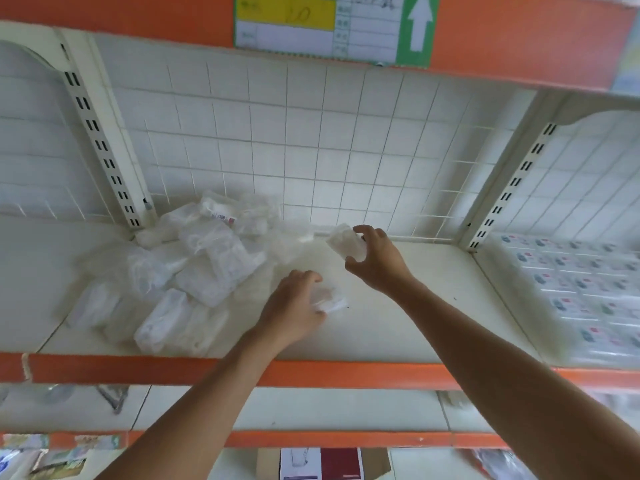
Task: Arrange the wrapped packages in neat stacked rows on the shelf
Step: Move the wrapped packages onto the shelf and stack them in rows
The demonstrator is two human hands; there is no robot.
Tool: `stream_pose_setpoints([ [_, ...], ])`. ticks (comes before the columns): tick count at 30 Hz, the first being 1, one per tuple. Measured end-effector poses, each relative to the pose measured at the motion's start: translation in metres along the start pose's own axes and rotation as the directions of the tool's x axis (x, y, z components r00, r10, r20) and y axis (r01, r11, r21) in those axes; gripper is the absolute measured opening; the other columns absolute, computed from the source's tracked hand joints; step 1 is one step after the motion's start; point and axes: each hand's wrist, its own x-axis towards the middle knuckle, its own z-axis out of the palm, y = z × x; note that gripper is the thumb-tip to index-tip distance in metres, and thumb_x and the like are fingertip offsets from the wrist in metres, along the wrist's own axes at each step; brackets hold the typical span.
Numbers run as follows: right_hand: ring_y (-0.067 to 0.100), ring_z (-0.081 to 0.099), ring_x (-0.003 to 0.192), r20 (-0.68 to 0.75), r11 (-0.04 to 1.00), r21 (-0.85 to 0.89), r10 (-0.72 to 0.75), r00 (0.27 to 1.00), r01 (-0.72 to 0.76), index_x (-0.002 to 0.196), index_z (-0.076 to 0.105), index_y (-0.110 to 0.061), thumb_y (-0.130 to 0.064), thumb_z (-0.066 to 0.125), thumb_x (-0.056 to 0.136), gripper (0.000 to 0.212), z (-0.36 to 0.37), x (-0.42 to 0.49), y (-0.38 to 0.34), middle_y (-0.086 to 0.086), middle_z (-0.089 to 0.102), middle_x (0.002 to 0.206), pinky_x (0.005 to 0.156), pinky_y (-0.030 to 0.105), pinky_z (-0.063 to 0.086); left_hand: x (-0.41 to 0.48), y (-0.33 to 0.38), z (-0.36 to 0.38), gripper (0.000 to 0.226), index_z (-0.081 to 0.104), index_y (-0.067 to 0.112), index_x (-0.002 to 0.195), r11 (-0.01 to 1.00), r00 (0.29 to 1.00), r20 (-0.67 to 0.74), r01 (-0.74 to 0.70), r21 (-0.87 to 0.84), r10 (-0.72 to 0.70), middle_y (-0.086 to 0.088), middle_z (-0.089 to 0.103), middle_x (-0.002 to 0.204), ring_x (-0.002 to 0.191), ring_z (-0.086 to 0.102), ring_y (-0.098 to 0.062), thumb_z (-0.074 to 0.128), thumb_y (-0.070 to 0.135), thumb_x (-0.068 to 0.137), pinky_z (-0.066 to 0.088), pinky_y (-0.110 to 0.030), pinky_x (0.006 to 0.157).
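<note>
Two bare arms reach onto the shelf (398, 327) in the head view. Right grip (375, 261) is grasping a wrapped package (346, 242), fingers over its top, thumb at the lower edge. The package is tilted, near the back of the shelf, just in front of the wire grid (311, 140). Whether it touches the shelf: cannot tell. Left grip (294, 306) is lower and nearer the camera, fingers curled round a second package (330, 301), small, white, blurred. That one is mid-shelf, at or just over the surface. The two held packages are apart, not touching.

Loose pile of packages (194, 268) covers the left half of the shelf, from back corner to front edge. Clear wrap, white contents, lying at all angles, overlapping. One at the back shows a small red-and-white sticker (223, 216). The pile is near the left grip, not touching it.

Left upright (100, 140), slotted, stands behind the pile; right upright (512, 185) is at the far side. Orange front rail (346, 374) runs under both forearms. Price card (318, 27) with a yellow field and a green arrow sits on the orange rail above. Neighbouring bay at right holds flat rows of printed boxes (581, 289), blurred. Lower shelf (277, 410) is below, with a carton (325, 464) at the bottom edge.
</note>
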Motion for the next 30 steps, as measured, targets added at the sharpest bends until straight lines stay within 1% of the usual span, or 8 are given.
stream_pose_setpoints([
  [2,0.025,0.055,0.102,-0.044,0.999,-0.009,0.044,0.998,-0.044,0.136,0.042,-0.017,-0.025,0.067,0.081,0.061,-0.017,-0.016,0.016,0.008,0.048,0.126,0.082,0.032,0.047,0.008,0.011,0.008,0.057,0.047,0.019,0.132,0.999,1.0,0.002,-0.026,-0.021,0.026,-0.003,0.046,0.13,0.121,0.046,-0.02,0.068,0.023,0.08,0.041,-0.029,0.097],
  [7,0.024,0.054,0.11,-0.136,0.991,-0.004,0.13,0.982,-0.132,0.134,0.047,-0.016,-0.022,0.069,0.079,0.059,-0.059,-0.056,0.064,0.009,0.049,0.128,0.086,0.029,0.043,0.02,0.058,0.034,0.06,0.051,0.017,0.128,0.992,0.997,0.012,-0.072,-0.101,0.074,-0.005,0.047,0.128,0.116,0.05,-0.023,0.077,0.028,0.076,0.042,-0.031,0.093],
  [11,0.024,0.052,0.113,-0.23,0.982,0.003,0.186,0.955,-0.19,0.132,0.048,-0.017,-0.02,0.069,0.079,0.058,-0.094,-0.085,0.105,0.009,0.049,0.128,0.084,0.024,0.038,0.021,0.108,0.057,0.062,0.052,0.016,0.126,0.978,0.984,0.032,-0.168,-0.12,0.173,-0.005,0.049,0.124,0.114,0.051,-0.022,0.081,0.03,0.072,0.042,-0.031,0.093],
  [17,0.029,0.053,0.112,-0.291,0.973,0.003,0.221,0.931,-0.23,0.137,0.044,-0.018,-0.021,0.069,0.078,0.064,-0.142,-0.121,0.177,0.011,0.045,0.129,0.084,0.033,0.044,0.027,0.189,0.098,0.06,0.052,0.016,0.127,0.967,0.967,0.053,-0.248,-0.06,0.251,-0.005,0.049,0.126,0.117,0.05,-0.023,0.078,0.029,0.074,0.042,-0.032,0.096],
  [21,0.028,0.052,0.112,-0.328,0.978,0.036,0.207,0.922,-0.207,0.138,0.044,-0.017,-0.018,0.07,0.077,0.066,-0.184,-0.142,0.238,0.012,0.044,0.13,0.085,0.032,0.045,0.034,0.254,0.137,0.057,0.053,0.015,0.125,0.959,0.959,0.037,-0.281,-0.031,0.282,-0.007,0.05,0.124,0.116,0.05,-0.026,0.077,0.03,0.076,0.042,-0.034,0.094],
  [23,0.028,0.05,0.113,-0.332,0.976,0.055,0.216,0.918,-0.21,0.14,0.041,-0.017,-0.017,0.07,0.077,0.07,-0.207,-0.153,0.275,0.014,0.043,0.13,0.085,0.029,0.043,0.038,0.292,0.158,0.056,0.053,0.014,0.125,0.96,0.959,0.031,-0.28,-0.022,0.281,-0.008,0.05,0.125,0.116,0.049,-0.027,0.076,0.031,0.076,0.042,-0.034,0.094],
  [27,0.028,0.048,0.113,-0.293,0.969,0.092,0.245,0.924,-0.228,0.148,0.033,-0.019,-0.016,0.069,0.077,0.079,-0.253,-0.176,0.346,0.016,0.039,0.127,0.093,0.025,0.038,0.046,0.366,0.2,0.055,0.054,0.015,0.124,0.963,0.964,0.003,-0.267,-0.049,0.267,-0.007,0.052,0.126,0.119,0.049,-0.024,0.076,0.032,0.076,0.04,-0.031,0.098],
  [30,0.026,0.043,0.119,-0.251,0.96,0.124,0.276,0.928,-0.252,0.15,0.03,-0.021,-0.02,0.068,0.081,0.079,-0.279,-0.191,0.39,0.018,0.039,0.126,0.098,0.025,0.035,0.047,0.411,0.226,0.053,0.053,0.014,0.124,0.963,0.964,-0.003,-0.266,-0.04,0.266,-0.007,0.051,0.126,0.119,0.049,-0.024,0.074,0.028,0.077,0.038,-0.03,0.096],
])
